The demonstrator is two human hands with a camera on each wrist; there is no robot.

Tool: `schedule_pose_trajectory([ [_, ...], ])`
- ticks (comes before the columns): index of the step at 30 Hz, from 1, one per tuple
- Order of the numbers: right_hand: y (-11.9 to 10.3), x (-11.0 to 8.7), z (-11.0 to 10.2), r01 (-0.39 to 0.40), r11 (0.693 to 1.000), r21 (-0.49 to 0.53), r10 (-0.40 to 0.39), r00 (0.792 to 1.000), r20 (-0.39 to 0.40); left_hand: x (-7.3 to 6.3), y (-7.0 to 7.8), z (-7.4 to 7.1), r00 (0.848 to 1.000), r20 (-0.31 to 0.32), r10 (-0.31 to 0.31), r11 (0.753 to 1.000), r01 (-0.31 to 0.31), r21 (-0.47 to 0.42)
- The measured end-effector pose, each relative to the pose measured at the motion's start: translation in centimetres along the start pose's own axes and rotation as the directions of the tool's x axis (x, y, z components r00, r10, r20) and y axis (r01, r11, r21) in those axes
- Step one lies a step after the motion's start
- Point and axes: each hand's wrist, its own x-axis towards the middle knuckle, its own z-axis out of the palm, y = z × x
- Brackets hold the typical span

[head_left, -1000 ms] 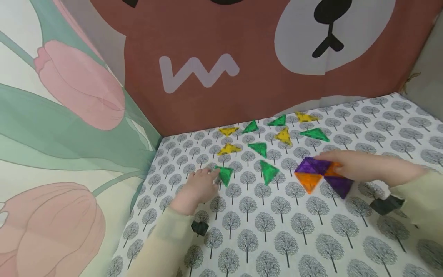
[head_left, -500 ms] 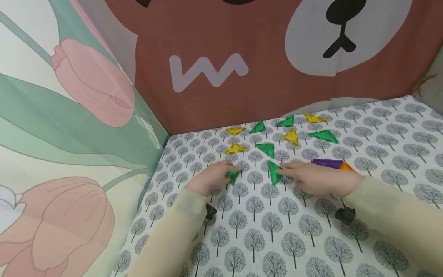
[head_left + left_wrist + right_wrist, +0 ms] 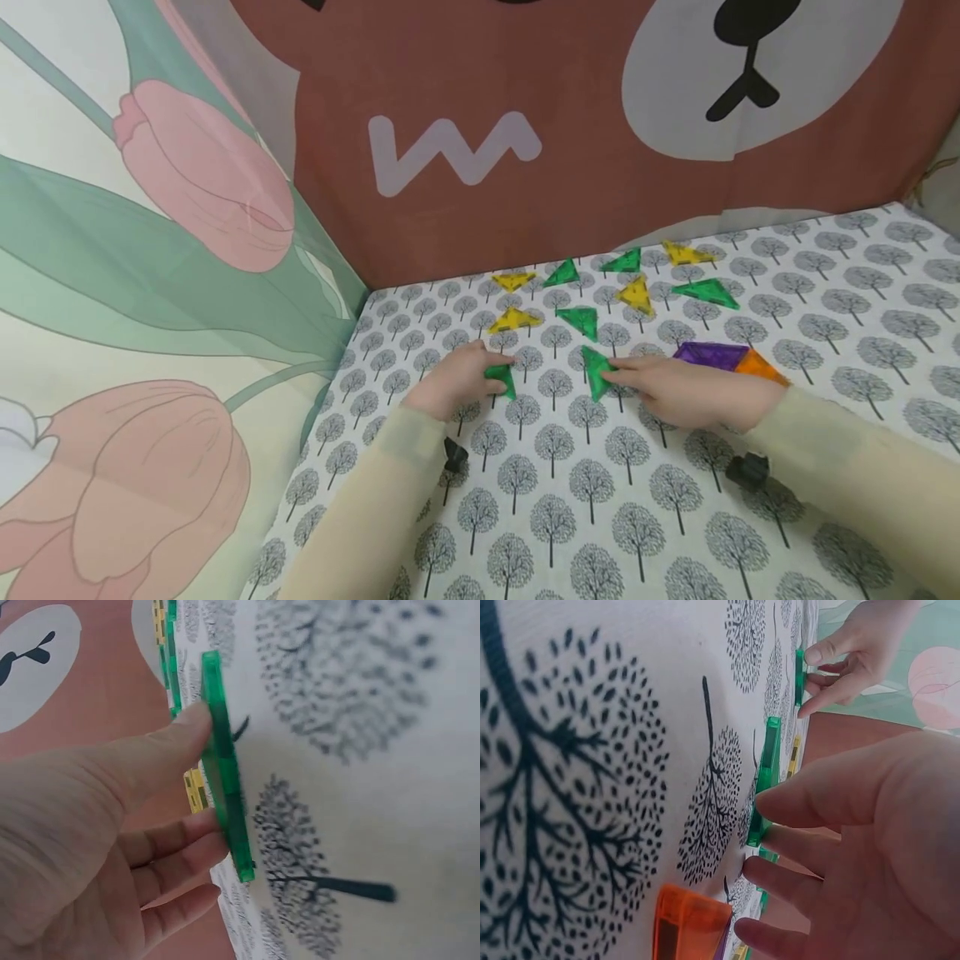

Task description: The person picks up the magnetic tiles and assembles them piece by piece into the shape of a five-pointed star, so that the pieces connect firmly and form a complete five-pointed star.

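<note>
My left hand [image 3: 448, 382] pinches a green triangular magnetic tile [image 3: 506, 383] between thumb and fingers. The left wrist view shows the thumb [image 3: 169, 746] on that tile's upper part and fingertips against its lower part. My right hand [image 3: 671, 390] holds a second green triangular tile [image 3: 593, 371] a short way to the right. In the right wrist view its thumb and index finger are at this tile's edge, while the other fingers stay apart from it. Beyond my right hand lie a purple tile [image 3: 712, 355] and an orange tile [image 3: 759, 365], partly hidden by the hand.
Toward the back lie several loose triangles, among them a green tile [image 3: 579, 320], a yellow tile [image 3: 513, 319] and another yellow tile [image 3: 635, 294]. A tree-patterned cloth [image 3: 555, 500] covers the surface. A brown bear-print wall [image 3: 450, 217] and a tulip-print wall [image 3: 172, 333] border it.
My right hand has left the purple and orange tiles and moved left to a green tile. My left hand now covers more of its green tile, which has turned slightly.
</note>
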Motion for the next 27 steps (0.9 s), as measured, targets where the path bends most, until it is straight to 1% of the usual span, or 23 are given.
schedule_pose_trajectory([
  [5, -0.3, 0.0, 0.1, -0.004, 1.0, 0.004, 0.004, 1.0, -0.001, -0.2, -0.2, 0.5, 0.997, -0.053, -0.059, 0.998, 0.06, 0.026],
  [9, -0.7, 0.1, 0.3, -0.002, 1.0, 0.014, 0.002, 1.0, 0.004, -0.2, 0.0, 0.9, 0.99, -0.082, -0.114, 0.993, 0.115, 0.014],
  [16, -1.3, 0.2, 0.8, 0.017, 1.0, -0.007, -0.017, 1.0, -0.007, -0.5, 0.9, 1.1, 0.974, -0.096, -0.205, 0.977, 0.197, -0.084],
  [22, -1.9, 0.2, 1.1, 0.027, 0.999, -0.026, -0.027, 1.0, 0.001, -0.6, 1.7, 1.5, 0.956, -0.086, -0.28, 0.952, 0.265, -0.153],
  [26, -2.2, 0.3, 1.2, 0.044, 0.998, -0.044, -0.044, 0.999, -0.009, -0.4, 2.1, 1.8, 0.949, -0.093, -0.301, 0.938, 0.277, -0.206],
  [27, -2.3, 0.4, 1.3, 0.049, 0.998, -0.046, -0.05, 0.999, -0.013, -0.4, 2.2, 1.9, 0.949, -0.088, -0.302, 0.932, 0.275, -0.236],
])
